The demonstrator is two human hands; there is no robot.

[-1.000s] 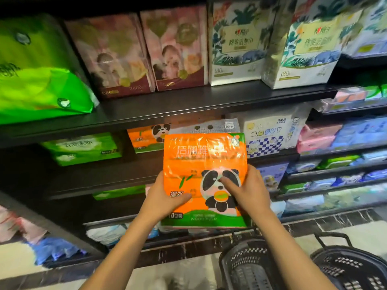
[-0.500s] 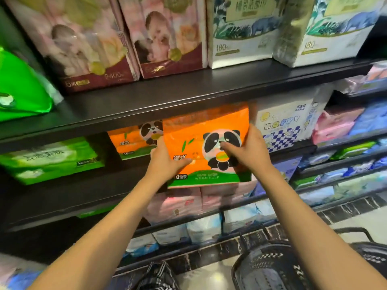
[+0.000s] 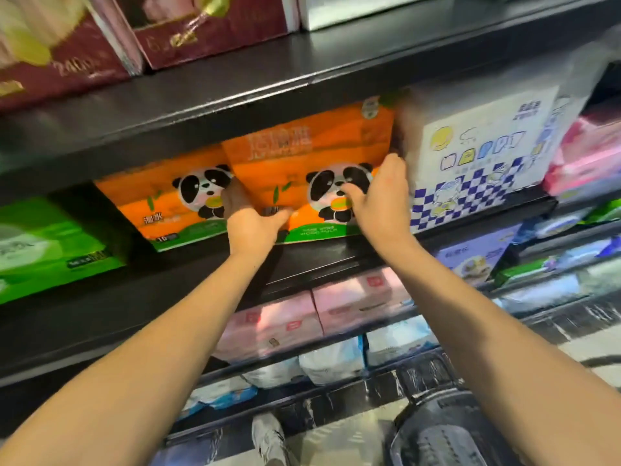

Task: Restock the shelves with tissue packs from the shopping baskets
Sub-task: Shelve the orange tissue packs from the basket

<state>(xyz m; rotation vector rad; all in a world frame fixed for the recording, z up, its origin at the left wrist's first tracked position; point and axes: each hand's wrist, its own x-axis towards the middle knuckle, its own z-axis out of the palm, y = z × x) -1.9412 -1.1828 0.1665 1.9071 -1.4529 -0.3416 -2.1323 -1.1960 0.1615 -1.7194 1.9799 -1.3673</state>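
An orange panda tissue pack [image 3: 302, 156] stands upright on the black middle shelf [image 3: 319, 260], squeezed between a second orange panda pack [image 3: 161, 203] on its left and a white checkered pack [image 3: 477, 159] on its right. My left hand [image 3: 252, 227] grips its lower left corner, thumb across the front. My right hand [image 3: 379, 196] holds its right edge, fingers tucked behind and thumb on the panda print. A black shopping basket [image 3: 443, 432] sits on the floor at the lower right.
Maroon packs [image 3: 201, 28] stand on the shelf above. A green pack [image 3: 43, 247] lies far left, pink packs [image 3: 588, 156] far right. Pink boxes [image 3: 319, 314] and white-blue packs [image 3: 336, 361] fill the lower shelves. A shoe [image 3: 268, 438] shows on the floor.
Both hands have carried the orange panda pack up and forward from mid-air into the gap on the middle shelf. The camera has moved closer to the shelf.
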